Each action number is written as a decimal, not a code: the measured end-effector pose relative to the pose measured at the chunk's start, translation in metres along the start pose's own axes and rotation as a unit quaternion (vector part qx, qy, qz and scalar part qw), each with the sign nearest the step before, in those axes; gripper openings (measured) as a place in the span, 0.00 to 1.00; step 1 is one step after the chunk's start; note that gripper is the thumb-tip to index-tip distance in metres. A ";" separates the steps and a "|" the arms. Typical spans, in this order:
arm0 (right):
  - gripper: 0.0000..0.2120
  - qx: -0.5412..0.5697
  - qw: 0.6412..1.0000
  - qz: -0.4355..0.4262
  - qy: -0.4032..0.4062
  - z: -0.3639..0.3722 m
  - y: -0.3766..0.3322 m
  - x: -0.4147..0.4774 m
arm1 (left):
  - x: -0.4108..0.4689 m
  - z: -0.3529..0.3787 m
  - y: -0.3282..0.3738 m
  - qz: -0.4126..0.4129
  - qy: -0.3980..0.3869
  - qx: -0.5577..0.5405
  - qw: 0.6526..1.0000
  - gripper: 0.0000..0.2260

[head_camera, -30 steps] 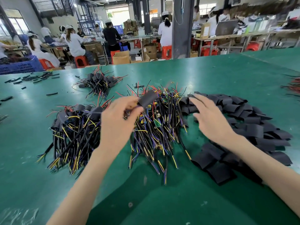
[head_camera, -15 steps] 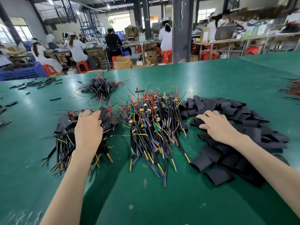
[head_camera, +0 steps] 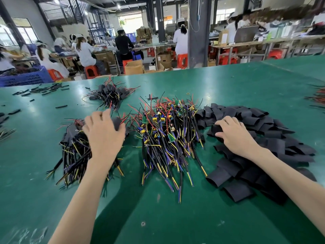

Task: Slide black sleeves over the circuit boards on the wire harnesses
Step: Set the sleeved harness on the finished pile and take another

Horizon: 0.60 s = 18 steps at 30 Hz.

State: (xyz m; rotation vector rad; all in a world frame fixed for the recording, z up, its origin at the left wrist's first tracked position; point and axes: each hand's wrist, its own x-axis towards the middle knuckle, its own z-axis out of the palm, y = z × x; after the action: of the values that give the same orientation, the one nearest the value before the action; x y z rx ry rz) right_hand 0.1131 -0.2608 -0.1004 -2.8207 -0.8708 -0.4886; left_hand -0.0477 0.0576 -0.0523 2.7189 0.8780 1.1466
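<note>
A heap of bare wire harnesses [head_camera: 167, 136] with small green circuit boards lies mid-table. To its right spreads a pile of flat black sleeves [head_camera: 267, 138]. My right hand [head_camera: 235, 136] lies on that pile, with fingers and thumb curled round one black sleeve [head_camera: 213, 129] at the pile's left edge. Left of the bare heap sits a pile of sleeved harnesses [head_camera: 73, 148]. My left hand [head_camera: 103, 134] is spread over its top end, thumb beside a black sleeve, gripping nothing that I can see.
A second sleeved bundle [head_camera: 110, 94] lies farther back on the green table [head_camera: 175, 217]. Short black tube pieces [head_camera: 44, 89] are scattered at the far left near a blue crate [head_camera: 26, 77]. More wires [head_camera: 318, 97] poke in at the right edge. People work at benches behind.
My left hand carried a sleeved harness from the middle heap to the left pile and let it go. My right hand stayed on the sleeve pile and curled round a sleeve.
</note>
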 end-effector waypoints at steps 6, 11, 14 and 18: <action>0.15 0.039 0.999 -0.003 0.024 -0.006 -0.004 0.000 | 0.008 0.027 0.073 0.032 -0.104 -0.132 0.985 0.13; 0.15 0.053 0.998 -0.001 0.027 -0.009 -0.004 0.000 | 0.025 0.041 0.090 -0.076 -0.226 -0.109 0.965 0.21; 0.16 0.058 0.998 0.001 0.026 -0.009 -0.005 0.001 | 0.034 0.039 0.085 -0.101 -0.233 -0.141 0.957 0.16; 0.16 0.060 0.998 -0.001 0.027 -0.007 -0.007 0.000 | 0.039 0.032 0.079 -0.109 -0.215 -0.187 0.952 0.10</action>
State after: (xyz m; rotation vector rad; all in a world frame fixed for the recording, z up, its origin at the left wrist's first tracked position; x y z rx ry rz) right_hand 0.1074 -0.2570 -0.0931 -2.6863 -0.8613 -0.4944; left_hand 0.0334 0.0169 -0.0291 2.3492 0.7735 0.5718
